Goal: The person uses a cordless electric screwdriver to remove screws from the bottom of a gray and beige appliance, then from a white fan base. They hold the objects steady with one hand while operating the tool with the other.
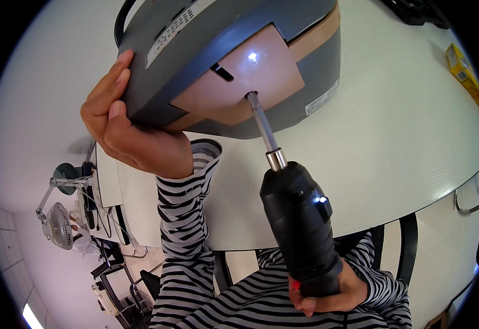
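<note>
Widest open to right of grey housing [212,46]: bare white tabletop [382,131], passable over to yellow box [466,77] well off to housing's right and up to black item [412,10] past its far right corner. Blocked at housing's front by black power driver [300,219], with bit [263,126] at tan panel [239,77] and right hand [346,289] around handle. Occupied at housing's left end by left hand [141,142], backed by striped sleeve [182,214]. Narrower just in front of housing: tabletop gap between sleeve and driver (hemmed in, but open).
</note>
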### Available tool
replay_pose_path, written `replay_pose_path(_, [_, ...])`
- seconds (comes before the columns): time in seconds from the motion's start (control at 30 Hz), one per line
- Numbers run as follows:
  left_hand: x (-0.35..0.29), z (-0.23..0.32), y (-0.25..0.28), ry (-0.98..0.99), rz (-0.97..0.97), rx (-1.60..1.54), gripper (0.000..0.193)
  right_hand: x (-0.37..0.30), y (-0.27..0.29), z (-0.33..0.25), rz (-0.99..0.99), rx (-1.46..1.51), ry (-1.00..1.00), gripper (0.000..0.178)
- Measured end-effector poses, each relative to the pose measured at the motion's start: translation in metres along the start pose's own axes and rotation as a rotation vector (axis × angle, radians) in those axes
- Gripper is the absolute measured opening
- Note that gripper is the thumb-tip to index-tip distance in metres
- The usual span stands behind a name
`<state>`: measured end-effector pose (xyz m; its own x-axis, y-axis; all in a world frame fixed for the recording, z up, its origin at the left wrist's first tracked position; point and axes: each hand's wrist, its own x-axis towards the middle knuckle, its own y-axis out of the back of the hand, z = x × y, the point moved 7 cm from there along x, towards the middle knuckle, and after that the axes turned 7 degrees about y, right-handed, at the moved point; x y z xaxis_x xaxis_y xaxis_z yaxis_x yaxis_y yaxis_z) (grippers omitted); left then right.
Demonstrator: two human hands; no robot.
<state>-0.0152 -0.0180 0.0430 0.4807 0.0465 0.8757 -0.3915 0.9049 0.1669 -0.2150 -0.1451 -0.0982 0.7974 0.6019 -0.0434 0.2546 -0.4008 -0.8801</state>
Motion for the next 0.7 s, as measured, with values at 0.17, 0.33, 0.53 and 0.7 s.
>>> replay_pose_path(0.17, [0.0008, 0.0018, -0.0045, -0.002, -0.022, -0.007, 0.029, -0.0015, 0.0028, -0.0014, 0.016, 0.012, -0.005, 0.024])
replay_pose_path(0.33, [-0.0006, 0.0022, -0.0067, -0.017, 0.043, -0.075, 0.031, -0.0004, 0.0021, -0.0026, 0.02, 0.028, 0.003, 0.024])
replay_pose_path(0.53, [-0.0004, 0.0022, -0.0075, 0.004, 0.085, -0.129, 0.032, 0.0023, 0.0016, -0.0035, -0.05, 0.01, 0.061, 0.033])
replay_pose_path(0.7, [-0.0005, 0.0011, -0.0072, 0.017, 0.083, -0.117, 0.032, -0.0017, 0.0039, -0.0002, 0.008, 0.026, -0.007, 0.023])
